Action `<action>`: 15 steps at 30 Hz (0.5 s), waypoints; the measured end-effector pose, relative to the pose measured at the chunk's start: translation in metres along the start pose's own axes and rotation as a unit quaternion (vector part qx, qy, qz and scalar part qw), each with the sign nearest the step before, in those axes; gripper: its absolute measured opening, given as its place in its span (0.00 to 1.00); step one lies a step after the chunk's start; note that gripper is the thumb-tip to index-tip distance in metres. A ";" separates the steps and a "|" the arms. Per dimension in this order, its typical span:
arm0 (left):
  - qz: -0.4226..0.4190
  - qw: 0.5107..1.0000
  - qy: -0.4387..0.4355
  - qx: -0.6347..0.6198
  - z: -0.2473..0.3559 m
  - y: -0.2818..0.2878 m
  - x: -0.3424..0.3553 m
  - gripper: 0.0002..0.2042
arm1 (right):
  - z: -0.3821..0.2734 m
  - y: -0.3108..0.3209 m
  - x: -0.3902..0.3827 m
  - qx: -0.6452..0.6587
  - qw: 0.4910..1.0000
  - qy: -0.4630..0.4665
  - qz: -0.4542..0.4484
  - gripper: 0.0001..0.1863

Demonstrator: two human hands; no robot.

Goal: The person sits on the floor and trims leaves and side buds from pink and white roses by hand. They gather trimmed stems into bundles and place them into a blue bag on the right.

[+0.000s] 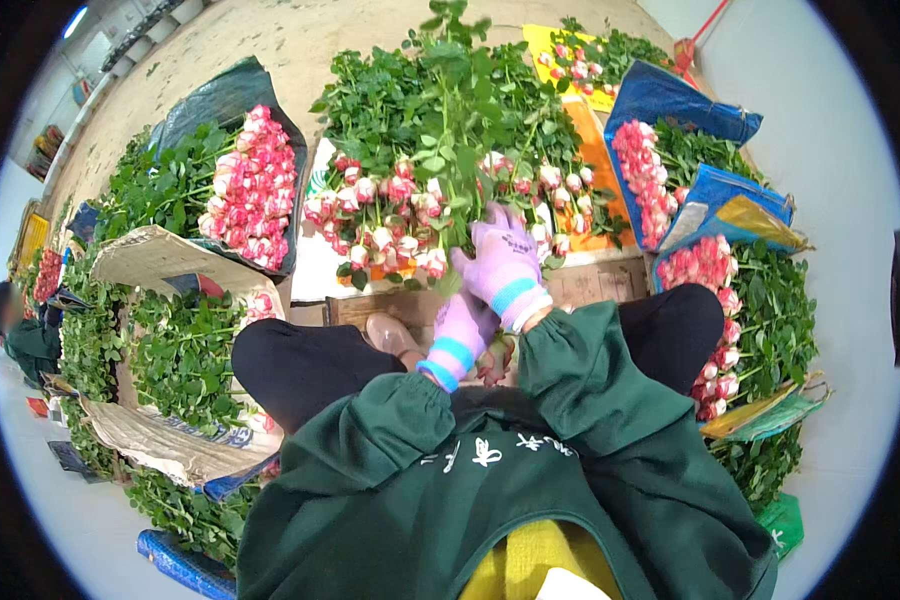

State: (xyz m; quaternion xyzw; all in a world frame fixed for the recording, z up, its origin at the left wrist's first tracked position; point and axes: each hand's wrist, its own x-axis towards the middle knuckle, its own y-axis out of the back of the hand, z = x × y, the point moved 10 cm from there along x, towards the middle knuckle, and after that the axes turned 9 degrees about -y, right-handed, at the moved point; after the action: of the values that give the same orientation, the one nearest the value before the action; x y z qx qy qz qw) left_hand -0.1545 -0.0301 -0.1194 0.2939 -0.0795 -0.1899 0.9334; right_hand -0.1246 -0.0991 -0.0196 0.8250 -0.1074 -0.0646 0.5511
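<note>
My left hand (460,330), in a lilac glove with blue bands, is closed around leafy rose stems (452,150), low over my lap. My right hand (500,265), gloved alike, grips the stems just above it, its slightly blurred fingers partly hiding them. The stems rise upright into a mass of foliage, with reddish bits (498,360) below my hands. Loose pink-and-white roses (380,238) lie just ahead on white and orange sheets (605,180).
Wrapped rose bundles line my left (250,190) and right (700,270). A yellow sheet (540,40) lies at the back. A person in green (28,345) is at far left. A wooden board (600,280) edges the work area, before a pale wall (810,150).
</note>
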 end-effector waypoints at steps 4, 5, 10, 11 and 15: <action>-0.018 0.897 0.027 -0.441 0.018 0.004 -0.013 0.28 | 0.013 -0.030 0.012 0.178 0.983 -0.016 -0.038 0.21; -0.056 0.870 0.032 -0.489 0.021 0.000 -0.015 0.26 | 0.020 -0.037 0.013 0.201 0.975 -0.039 -0.084 0.26; -0.162 0.725 0.092 -0.663 0.004 -0.003 -0.033 0.20 | 0.010 -0.011 0.014 0.322 0.942 -0.011 -0.092 0.15; -0.142 0.734 0.091 -0.658 -0.002 -0.001 -0.031 0.18 | 0.011 -0.014 0.015 0.318 0.941 -0.028 -0.115 0.15; -0.080 0.799 0.040 -0.594 -0.018 0.008 -0.014 0.10 | 0.021 0.011 0.025 0.477 0.868 -0.050 -0.128 0.13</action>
State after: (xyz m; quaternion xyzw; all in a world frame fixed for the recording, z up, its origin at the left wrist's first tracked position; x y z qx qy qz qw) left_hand -0.1600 -0.0092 -0.1306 -0.3058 0.1105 -0.2621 0.9086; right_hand -0.1064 -0.1280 -0.0176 0.9895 -0.0460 -0.1171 0.0716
